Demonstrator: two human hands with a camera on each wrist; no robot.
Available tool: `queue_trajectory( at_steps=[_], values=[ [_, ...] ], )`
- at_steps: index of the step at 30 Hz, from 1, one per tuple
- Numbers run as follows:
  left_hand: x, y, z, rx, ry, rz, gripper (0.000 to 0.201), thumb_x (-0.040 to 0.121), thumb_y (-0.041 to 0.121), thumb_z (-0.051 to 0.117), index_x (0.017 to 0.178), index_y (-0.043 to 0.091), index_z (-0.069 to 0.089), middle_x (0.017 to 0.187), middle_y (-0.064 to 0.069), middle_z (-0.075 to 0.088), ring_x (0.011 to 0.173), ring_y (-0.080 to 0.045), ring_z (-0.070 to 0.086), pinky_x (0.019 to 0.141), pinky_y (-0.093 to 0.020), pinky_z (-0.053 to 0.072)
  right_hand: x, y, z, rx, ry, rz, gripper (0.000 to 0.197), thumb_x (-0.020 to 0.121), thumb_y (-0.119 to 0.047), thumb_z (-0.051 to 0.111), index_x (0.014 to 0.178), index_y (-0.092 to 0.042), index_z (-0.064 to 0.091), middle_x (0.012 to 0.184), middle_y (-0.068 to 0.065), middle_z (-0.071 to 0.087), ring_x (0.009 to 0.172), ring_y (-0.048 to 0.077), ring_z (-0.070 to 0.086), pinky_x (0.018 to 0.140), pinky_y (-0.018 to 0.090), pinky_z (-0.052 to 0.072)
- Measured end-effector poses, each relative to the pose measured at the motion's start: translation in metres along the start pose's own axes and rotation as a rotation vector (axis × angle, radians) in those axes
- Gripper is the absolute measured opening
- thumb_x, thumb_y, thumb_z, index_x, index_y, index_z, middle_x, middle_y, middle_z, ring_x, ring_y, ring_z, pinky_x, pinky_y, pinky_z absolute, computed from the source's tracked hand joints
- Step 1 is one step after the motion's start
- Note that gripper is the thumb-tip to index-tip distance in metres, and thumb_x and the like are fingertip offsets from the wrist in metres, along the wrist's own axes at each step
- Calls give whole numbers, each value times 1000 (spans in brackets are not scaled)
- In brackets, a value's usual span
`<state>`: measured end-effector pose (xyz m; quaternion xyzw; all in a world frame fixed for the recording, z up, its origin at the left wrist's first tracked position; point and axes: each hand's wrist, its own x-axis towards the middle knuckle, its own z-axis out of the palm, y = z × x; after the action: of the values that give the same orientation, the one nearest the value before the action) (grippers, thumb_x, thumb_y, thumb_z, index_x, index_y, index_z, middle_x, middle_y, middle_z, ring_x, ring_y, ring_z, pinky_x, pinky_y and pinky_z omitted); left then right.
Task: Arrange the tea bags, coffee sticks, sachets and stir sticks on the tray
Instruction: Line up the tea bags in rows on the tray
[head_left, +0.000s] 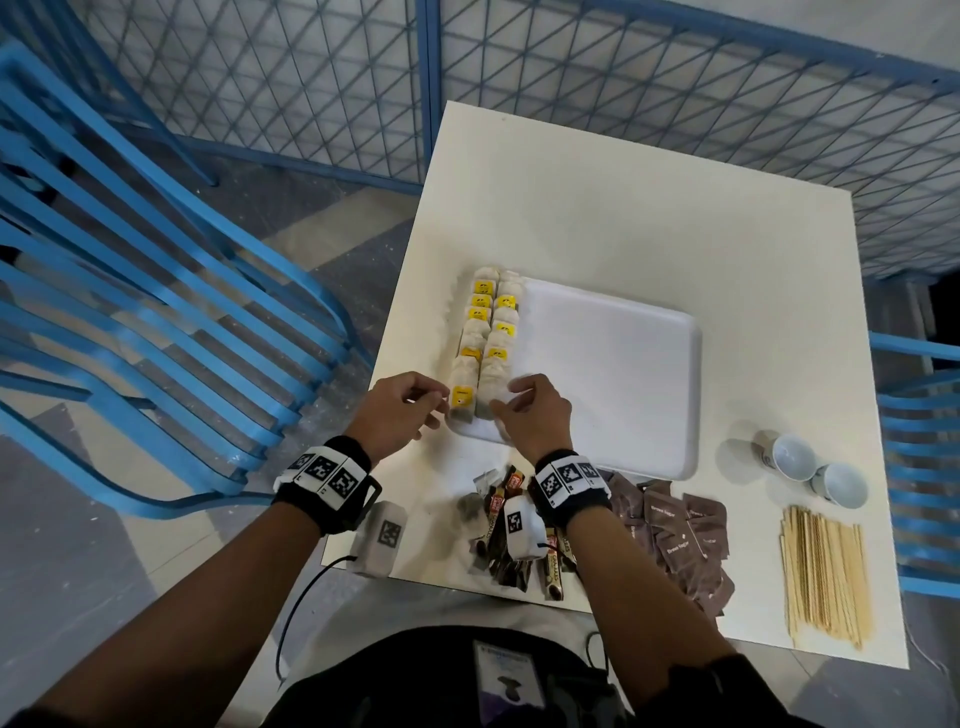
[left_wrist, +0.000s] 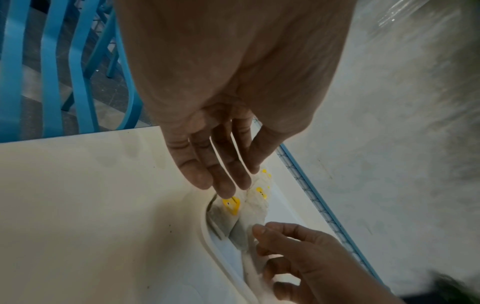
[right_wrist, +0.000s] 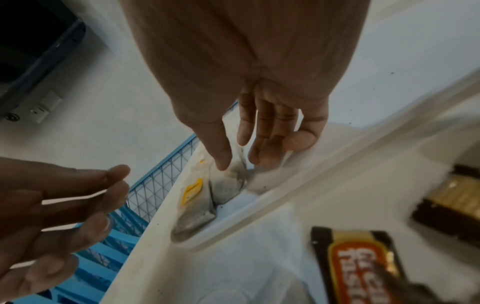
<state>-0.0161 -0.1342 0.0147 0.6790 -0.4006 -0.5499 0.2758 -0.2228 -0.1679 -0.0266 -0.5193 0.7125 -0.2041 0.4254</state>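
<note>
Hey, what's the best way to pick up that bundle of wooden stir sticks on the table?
Probably pinch the wooden stir sticks across the middle of the bundle, from above, thumb on one long side and fingers on the other. They lie flat and parallel on the table, near its front right corner, so a mid-length squeeze should keep them together and balanced.

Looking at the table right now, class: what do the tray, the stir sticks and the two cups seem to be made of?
Tray: probably plastic or melamine, matte white, with a smooth moulded, rounded rim.
Stir sticks: likely wood or bamboo, pale tan, thin and unfinished-looking.
Cups: perhaps glazed ceramic, white and smooth inside; paper cannot be ruled out.
</note>
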Motion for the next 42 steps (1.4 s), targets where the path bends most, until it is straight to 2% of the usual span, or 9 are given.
queue_trajectory(
  at_steps=[3, 7, 12, 18, 22, 26, 32, 39, 42],
  values=[
    [0, -4, 1, 138, 0, 59, 19, 98, 9, 60, 91, 23, 70, 86, 2, 76, 71, -12, 70, 58, -15, 49, -4, 4, 1, 2, -32, -4, 40, 71, -33, 88, 98, -23, 59, 72, -2, 70, 70, 9, 66, 68, 23, 54],
    [-1, -13, 2, 358, -57, 97, 16, 96, 14, 62, 91, 28, 69, 86, 10, 74, 80, -10, 69, 74, -25, 53, -6, 2, 8, -28, -64, -25, 33, 74, -21, 84, 96, -19, 60, 70, 0, 68, 67, 11, 63, 68, 31, 55],
    [-4, -23, 3, 471, -90, 135, 9, 94, 18, 66, 98, 24, 71, 91, 7, 70, 79, -9, 64, 73, -24, 50, -2, -2, 12, -52, -69, -5, 30, 75, -22, 83, 95, -20, 61, 70, 0, 67, 66, 12, 62, 65, 29, 54],
    [-16, -30, 10, 467, -174, 152, 4, 90, 22, 72, 92, 24, 69, 87, 7, 70, 75, -14, 65, 76, -33, 55, -7, -3, 10, -7, -45, -22, 30, 77, -31, 84, 93, -19, 63, 71, 1, 68, 62, 6, 60, 56, 10, 43],
    [-26, -36, 21, 536, -300, 134, 25, 80, 40, 83, 93, 26, 68, 89, 11, 70, 78, -8, 65, 77, -31, 53, -23, 1, 2, -7, -69, -83, 15, 83, -23, 77, 92, -19, 67, 75, -2, 68, 64, 3, 60, 61, 9, 45],
    [-36, -45, 36, 744, -361, 182, 45, 74, 58, 82, 101, 26, 65, 100, 13, 62, 90, -10, 60, 82, -32, 49, -42, 13, -3, -148, -263, -180, 11, 85, -11, 71, 90, -21, 72, 80, -6, 70, 70, 0, 60, 70, 17, 50],
    [-41, -67, 49, 855, -281, 329, 27, 86, 48, 74, 104, 29, 66, 98, 12, 49, 99, -14, 51, 79, -32, 44, -58, 24, -8, -630, -403, -389, 30, 85, -10, 58, 108, -26, 71, 106, 5, 62, 104, 27, 56, 90, 41, 49],
    [-41, -71, 39, 512, -161, 296, 18, 80, 14, 81, 81, 23, 65, 80, 9, 63, 72, -11, 60, 70, -29, 49, -55, 22, -10, -599, -348, -385, 10, 86, -18, 70, 96, -18, 71, 103, 5, 65, 103, 27, 54, 91, 41, 46],
    [-38, -65, 30, 337, -29, 218, 19, 80, 11, 83, 82, 20, 67, 76, 9, 70, 68, -1, 64, 63, -12, 47, -51, 21, -19, -389, -260, -339, 9, 88, -19, 74, 95, -16, 72, 97, 0, 72, 90, 16, 58, 81, 24, 42]
  ],
)
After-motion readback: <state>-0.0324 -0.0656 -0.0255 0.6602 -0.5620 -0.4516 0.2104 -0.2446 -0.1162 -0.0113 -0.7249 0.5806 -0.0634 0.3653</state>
